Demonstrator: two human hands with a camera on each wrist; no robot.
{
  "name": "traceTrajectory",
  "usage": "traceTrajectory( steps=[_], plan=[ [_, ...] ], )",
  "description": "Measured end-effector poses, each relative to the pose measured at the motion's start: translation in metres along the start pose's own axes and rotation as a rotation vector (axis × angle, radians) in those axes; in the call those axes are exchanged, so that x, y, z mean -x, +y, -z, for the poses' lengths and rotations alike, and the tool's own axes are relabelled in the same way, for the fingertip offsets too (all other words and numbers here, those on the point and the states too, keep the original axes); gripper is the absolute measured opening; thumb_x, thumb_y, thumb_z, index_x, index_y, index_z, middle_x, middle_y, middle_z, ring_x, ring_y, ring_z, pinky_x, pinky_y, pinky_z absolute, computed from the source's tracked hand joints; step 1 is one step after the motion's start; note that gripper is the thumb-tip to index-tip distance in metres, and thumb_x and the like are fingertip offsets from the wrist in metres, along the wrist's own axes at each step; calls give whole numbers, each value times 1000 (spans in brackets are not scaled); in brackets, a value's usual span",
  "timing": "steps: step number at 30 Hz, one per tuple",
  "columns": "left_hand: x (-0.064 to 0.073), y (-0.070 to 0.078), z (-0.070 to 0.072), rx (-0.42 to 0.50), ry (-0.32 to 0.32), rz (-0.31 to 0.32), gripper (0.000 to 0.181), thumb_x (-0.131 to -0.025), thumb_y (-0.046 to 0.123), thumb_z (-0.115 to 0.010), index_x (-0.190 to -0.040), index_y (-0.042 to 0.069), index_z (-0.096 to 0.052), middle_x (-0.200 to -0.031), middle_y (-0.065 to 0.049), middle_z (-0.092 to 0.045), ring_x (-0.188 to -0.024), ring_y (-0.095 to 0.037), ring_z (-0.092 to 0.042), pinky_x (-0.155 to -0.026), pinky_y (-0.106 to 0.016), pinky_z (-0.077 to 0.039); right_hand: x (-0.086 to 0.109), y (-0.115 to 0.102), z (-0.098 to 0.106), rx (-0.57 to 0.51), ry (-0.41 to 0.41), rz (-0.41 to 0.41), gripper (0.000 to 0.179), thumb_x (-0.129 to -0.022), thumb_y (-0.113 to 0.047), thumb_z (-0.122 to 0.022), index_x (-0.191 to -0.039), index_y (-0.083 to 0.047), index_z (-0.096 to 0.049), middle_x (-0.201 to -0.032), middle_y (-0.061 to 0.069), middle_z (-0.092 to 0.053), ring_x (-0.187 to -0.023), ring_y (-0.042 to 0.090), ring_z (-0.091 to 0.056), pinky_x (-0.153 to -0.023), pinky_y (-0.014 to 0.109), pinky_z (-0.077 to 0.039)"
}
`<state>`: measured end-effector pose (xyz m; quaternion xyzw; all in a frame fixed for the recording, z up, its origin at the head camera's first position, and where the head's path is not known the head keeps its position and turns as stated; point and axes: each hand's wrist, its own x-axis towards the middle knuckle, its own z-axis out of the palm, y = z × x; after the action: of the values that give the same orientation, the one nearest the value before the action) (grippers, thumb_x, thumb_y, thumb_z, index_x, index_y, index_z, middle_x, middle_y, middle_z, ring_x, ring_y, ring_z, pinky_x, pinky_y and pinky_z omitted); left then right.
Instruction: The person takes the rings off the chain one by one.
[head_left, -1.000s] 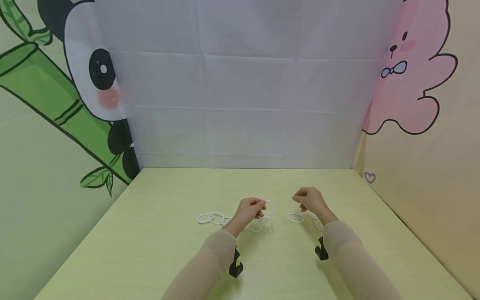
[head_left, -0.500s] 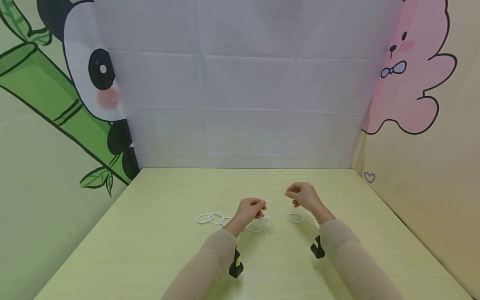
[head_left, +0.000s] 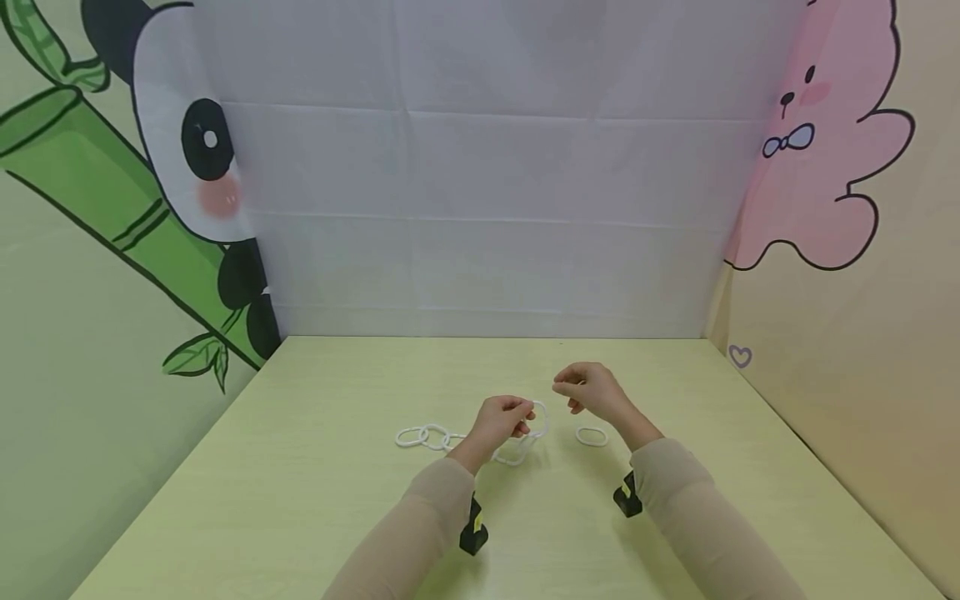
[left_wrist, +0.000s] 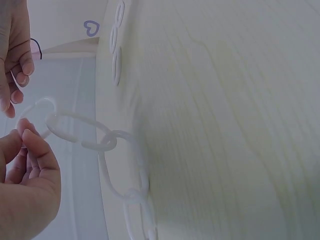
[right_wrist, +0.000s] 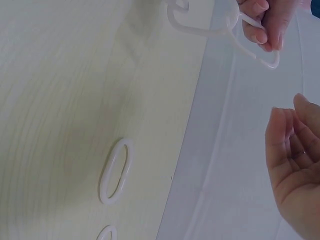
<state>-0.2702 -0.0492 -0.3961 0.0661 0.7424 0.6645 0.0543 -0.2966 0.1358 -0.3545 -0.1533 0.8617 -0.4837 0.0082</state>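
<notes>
On the table (head_left: 300, 500), a loose link (right_wrist: 107, 172) lies nearer the empty, loosely curled right hand (head_left: 597, 392). The left hand (head_left: 495, 421) pinches the chain (left_wrist: 112, 141).

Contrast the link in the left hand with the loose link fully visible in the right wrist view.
The held link is raised off the table, pinched in the left hand; the loose link lies flat on the table, touched by no hand. The held link joins the chain, while the loose link is attached to nothing. Both are white, rounded, elongated loops.
</notes>
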Motion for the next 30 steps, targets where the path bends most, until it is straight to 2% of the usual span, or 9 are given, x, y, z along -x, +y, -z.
traceTrajectory(
  steps=[6,12,19,22,26,30],
  plan=[
    [-4,-5,1,-11,9,1,24,-93,16,-57,-101,-6,-63,-84,-8,-64,-60,-8,-55,-61,-21,-50,0,-1,-4,-10,-59,32,17,-88,-9,-63,-98,4,-65,-75,6,-60,-58,17,-56,-55,32,-53],
    [-5,-6,1,-23,6,-6,29,-92,17,-58,-104,-8,-62,-86,-9,-65,-60,-8,-55,-61,-21,-50,3,-3,-8,-27,-120,57,18,-88,-9,-63,-98,6,-64,-78,4,-61,-58,17,-55,-55,32,-53],
    [-2,-1,2,-16,-9,-10,26,-92,18,-59,-101,-5,-65,-91,-14,-65,-60,-9,-55,-61,-21,-50,23,-36,-8,-26,-165,69,14,-89,0,-59,-97,10,-62,-78,7,-61,-64,34,-57,-63,48,-52],
    [-1,1,3,-21,-18,-4,25,-92,16,-58,-101,-6,-64,-93,-18,-65,-60,-11,-55,-61,-23,-50,26,-41,-9,-6,-172,67,13,-89,1,-58,-96,10,-62,-77,7,-60,-65,33,-57,-64,48,-52],
    [-2,1,2,-22,-22,2,23,-92,15,-58,-99,-6,-65,-92,-18,-65,-60,-12,-55,-62,-24,-51,20,-31,-11,-8,-185,76,13,-89,0,-58,-95,11,-63,-75,6,-60,-62,26,-57,-62,46,-52],
    [-3,-2,2,-18,-14,7,25,-92,18,-59,-99,-5,-66,-87,-11,-66,-60,-10,-55,-61,-22,-50,10,-11,-14,-27,-194,72,14,-89,-5,-61,-94,7,-64,-74,4,-61,-59,19,-56,-60,41,-53]
  ],
)
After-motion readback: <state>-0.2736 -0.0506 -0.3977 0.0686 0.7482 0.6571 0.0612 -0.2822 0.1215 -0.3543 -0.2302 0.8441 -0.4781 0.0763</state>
